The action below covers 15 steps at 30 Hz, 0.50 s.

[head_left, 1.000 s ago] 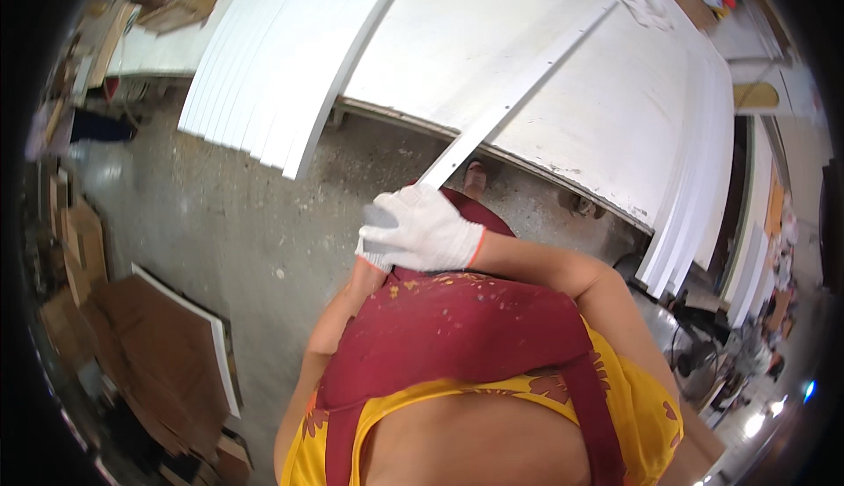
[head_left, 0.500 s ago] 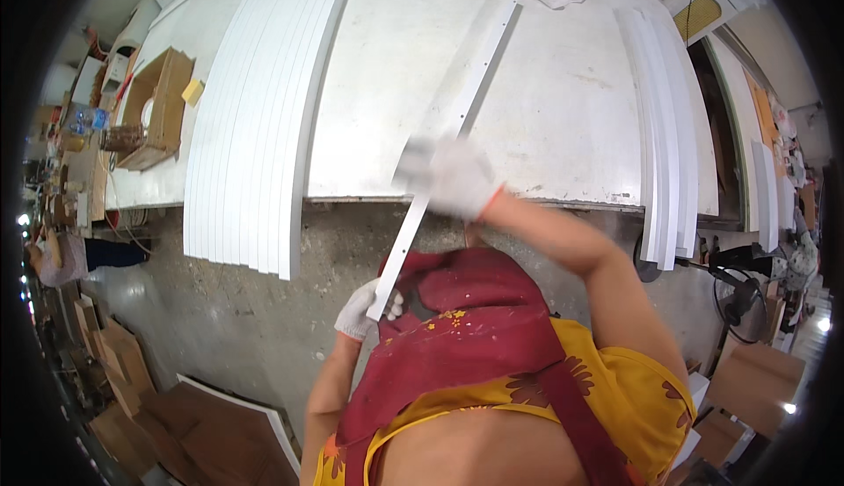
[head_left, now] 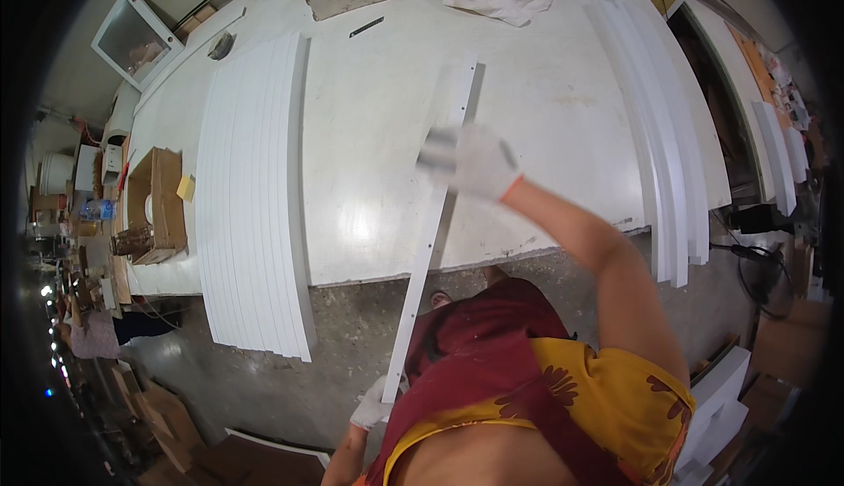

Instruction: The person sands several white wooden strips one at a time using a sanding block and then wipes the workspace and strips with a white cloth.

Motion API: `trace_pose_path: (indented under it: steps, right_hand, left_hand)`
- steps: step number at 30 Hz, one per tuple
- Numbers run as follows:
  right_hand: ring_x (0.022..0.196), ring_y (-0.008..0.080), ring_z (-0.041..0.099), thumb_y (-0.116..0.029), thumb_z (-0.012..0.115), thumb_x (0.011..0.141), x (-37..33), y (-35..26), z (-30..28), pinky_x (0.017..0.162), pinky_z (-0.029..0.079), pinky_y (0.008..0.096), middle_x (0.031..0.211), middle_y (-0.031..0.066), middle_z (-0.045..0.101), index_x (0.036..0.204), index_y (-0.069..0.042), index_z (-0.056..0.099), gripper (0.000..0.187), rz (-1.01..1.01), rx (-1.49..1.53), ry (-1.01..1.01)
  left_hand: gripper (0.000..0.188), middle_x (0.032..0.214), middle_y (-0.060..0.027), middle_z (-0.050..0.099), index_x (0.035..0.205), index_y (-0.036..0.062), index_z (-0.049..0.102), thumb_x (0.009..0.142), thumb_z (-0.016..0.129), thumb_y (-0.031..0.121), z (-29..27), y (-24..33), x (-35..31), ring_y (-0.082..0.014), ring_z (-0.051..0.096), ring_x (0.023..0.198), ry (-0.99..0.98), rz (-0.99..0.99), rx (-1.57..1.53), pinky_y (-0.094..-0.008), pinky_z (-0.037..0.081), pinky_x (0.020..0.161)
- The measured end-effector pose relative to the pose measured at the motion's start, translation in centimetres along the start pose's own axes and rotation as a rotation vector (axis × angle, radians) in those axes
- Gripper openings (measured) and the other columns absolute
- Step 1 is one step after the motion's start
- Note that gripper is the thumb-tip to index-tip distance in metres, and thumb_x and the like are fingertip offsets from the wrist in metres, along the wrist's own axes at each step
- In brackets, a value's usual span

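I see the left white-gloved grip (head_left: 373, 409) clamped on the near end of a narrow, dark-dotted white strip (head_left: 426, 262), which overhangs the white surface (head_left: 563, 147); the right white-gloved grip (head_left: 482, 166), blurred, is closed on a flat grey pad (head_left: 440, 138) at the strip's farther half

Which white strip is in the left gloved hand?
The lone strip with dark dots, its near end in the left hand; the others lie in the left row and right row.
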State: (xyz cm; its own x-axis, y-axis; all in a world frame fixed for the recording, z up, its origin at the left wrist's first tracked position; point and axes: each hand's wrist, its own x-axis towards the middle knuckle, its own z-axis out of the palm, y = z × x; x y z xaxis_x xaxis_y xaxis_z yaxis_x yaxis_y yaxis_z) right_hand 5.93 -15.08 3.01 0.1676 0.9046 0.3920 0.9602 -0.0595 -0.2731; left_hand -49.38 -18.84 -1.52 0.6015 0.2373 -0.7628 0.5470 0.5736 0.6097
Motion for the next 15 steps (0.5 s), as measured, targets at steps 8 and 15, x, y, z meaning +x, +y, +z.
trace_pose_path:
  steps: [8,15]
  right_hand:
    - [0.115,0.0333,0.064,-0.058,0.060,0.090,13.6,19.7,-0.2,0.095,0.051,0.0480,0.120,0.0100,0.072,0.120,-0.031,0.074,0.042,0.568,-0.367,-0.244]
    - [0.107,0.0365,0.066,-0.062,0.063,0.088,10.2,20.8,1.9,0.093,0.052,0.0484,0.123,0.0106,0.070,0.128,-0.029,0.071,0.052,0.460,-0.201,0.130]
  left_hand:
    - [0.072,0.101,-0.0002,0.064,0.141,0.0064,0.054,0.073,0.078,0.005,-1.7,-0.6,-0.7,-0.0118,0.062,0.091,-0.042,-0.153,-0.144,-0.0261,0.051,0.080]
    - [0.071,0.102,-0.0014,0.065,0.140,0.0049,0.054,0.073,0.075,0.003,-0.2,2.4,-0.3,-0.0122,0.063,0.091,-0.074,-0.121,0.060,-0.0268,0.051,0.081]
